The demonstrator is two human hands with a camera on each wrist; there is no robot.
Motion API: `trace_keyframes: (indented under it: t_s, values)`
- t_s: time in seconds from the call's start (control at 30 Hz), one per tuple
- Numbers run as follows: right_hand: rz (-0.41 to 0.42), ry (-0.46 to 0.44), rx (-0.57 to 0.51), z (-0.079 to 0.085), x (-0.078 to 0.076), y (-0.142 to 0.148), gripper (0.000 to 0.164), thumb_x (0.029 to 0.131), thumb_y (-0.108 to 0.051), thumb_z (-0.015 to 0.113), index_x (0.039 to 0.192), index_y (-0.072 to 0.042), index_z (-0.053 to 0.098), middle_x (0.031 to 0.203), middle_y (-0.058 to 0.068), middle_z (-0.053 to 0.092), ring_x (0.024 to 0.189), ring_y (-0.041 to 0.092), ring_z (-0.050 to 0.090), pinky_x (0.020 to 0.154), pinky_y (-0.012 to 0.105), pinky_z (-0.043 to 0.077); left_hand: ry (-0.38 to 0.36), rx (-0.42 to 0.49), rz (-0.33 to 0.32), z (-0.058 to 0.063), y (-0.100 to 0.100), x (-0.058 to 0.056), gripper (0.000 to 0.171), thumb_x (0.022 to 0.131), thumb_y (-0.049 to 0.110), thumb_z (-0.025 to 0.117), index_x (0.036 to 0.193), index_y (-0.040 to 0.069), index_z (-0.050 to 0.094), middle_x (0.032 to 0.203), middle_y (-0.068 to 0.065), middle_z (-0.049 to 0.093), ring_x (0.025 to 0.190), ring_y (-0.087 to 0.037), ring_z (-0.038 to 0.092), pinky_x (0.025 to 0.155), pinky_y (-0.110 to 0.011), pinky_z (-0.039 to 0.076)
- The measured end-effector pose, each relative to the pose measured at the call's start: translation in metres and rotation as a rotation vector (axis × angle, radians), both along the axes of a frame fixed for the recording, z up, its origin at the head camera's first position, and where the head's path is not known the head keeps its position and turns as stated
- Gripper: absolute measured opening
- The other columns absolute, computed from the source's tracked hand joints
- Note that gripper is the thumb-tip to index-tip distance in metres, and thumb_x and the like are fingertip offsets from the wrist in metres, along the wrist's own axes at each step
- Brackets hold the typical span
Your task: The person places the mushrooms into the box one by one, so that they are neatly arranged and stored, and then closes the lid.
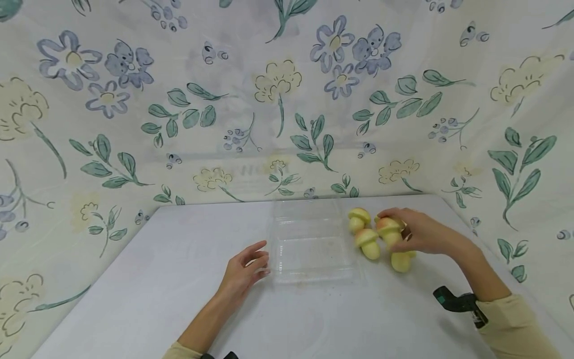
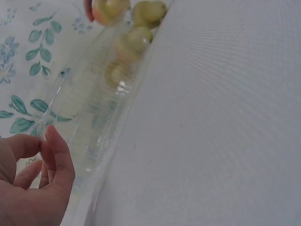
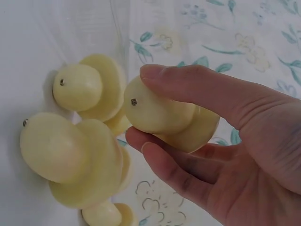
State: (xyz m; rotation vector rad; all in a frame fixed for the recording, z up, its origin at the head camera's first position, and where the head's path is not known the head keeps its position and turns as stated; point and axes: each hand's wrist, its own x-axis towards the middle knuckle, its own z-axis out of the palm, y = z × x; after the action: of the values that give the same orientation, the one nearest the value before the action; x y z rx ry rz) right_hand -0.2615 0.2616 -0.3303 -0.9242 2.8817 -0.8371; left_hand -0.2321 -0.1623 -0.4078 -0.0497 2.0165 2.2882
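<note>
"Where was the mushroom (image 1: 388, 227)?"

"In the right hand (image 1: 423, 232), clamped between thumb and fingers, to the right of the box (image 1: 314, 252). Three loose mushrooms (image 1: 370, 249) showed close by in the head view: two between that hand and the box, one just on the near side of the held one."

"And the left hand (image 1: 242, 269)?"

"Well apart from the right, across the box, bent fingers at its left wall. I couldn't tell whether they pinched it or only rested there."

"How much room?"

"The table (image 1: 134, 279) spread widest left of the box and in front. Its far edge ran close behind the box, against the cloth (image 1: 278, 129); its right edge slanted past the right hand."

"What was hard to see?"

"The box's clear walls, faint against white. The held mushroom partly covered the nearest loose one. The left wrist view's top border cut it off; in the right wrist view, overlaps made counting difficult."
</note>
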Motion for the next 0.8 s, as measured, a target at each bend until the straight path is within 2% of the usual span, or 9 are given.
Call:
trace_keyframes:
  t_s: [0.23,0.43,0.8]
  values:
    - [0.011,-0.002,-0.007,-0.003,-0.002,-0.008,0.065,0.079,-0.013,0.081,0.136,-0.010,0.050,0.117,0.012,0.059,0.090,0.015,0.059,0.072,0.024,0.057,-0.006,0.002,0.003,-0.001,0.000,-0.002,0.052,0.093,0.003,0.064,0.142,0.006,0.049,0.108,-0.003,0.056,0.080,-0.013,0.059,0.076,-0.022,0.058]
    - [0.008,-0.017,0.011,-0.005,-0.005,-0.014,0.069,0.080,-0.019,0.081,0.138,-0.009,0.047,0.117,0.013,0.058,0.089,0.014,0.059,0.072,0.022,0.056,-0.013,-0.005,0.008,0.001,0.000,-0.003,0.053,0.091,0.000,0.064,0.142,0.006,0.050,0.111,-0.003,0.057,0.084,-0.013,0.057,0.075,-0.022,0.058]
    - [0.036,-0.052,-0.025,0.004,-0.019,-0.047,0.070,0.080,-0.020,0.081,0.140,-0.014,0.046,0.122,0.008,0.057,0.094,0.015,0.062,0.078,0.023,0.057,-0.008,-0.014,0.014,0.004,0.003,-0.008,0.053,0.090,-0.003,0.062,0.141,0.004,0.050,0.117,-0.007,0.055,0.088,-0.012,0.056,0.072,-0.021,0.056]
